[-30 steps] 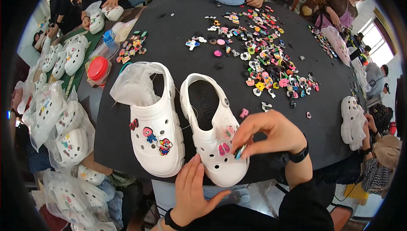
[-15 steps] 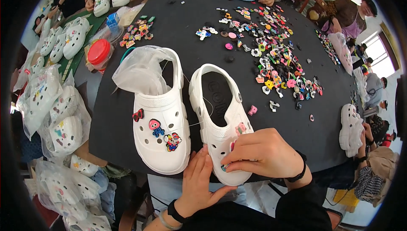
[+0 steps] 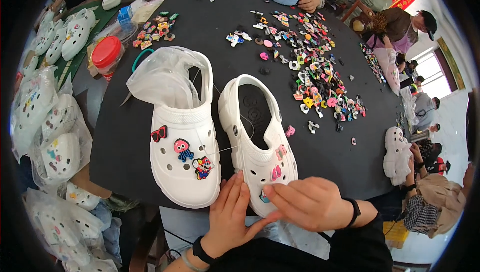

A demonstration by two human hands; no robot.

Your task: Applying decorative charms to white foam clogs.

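Note:
Two white clogs lie side by side on a black table point(image 3: 220, 32). The left clog point(image 3: 182, 137) carries three charms and has a clear plastic bag stuffed in its opening. The right clog point(image 3: 257, 132) has pink charms on its upper. My left hand point(image 3: 231, 212) cups that clog's toe from the near side, fingers spread against it. My right hand point(image 3: 310, 203) presses fingertips onto a small charm point(image 3: 264, 197) at the toe's front. A black band sits on each wrist.
Several loose colourful charms point(image 3: 315, 72) are scattered over the table's far right. A red-lidded jar point(image 3: 106, 54) and more charms point(image 3: 155, 27) sit at far left. Bagged white clogs point(image 3: 50, 137) pile at the left. Other people sit around the far and right edges.
My right hand dropped from above the right clog's side to its toe and now presses a charm there. My left hand slid up against the toe. The view moved closer.

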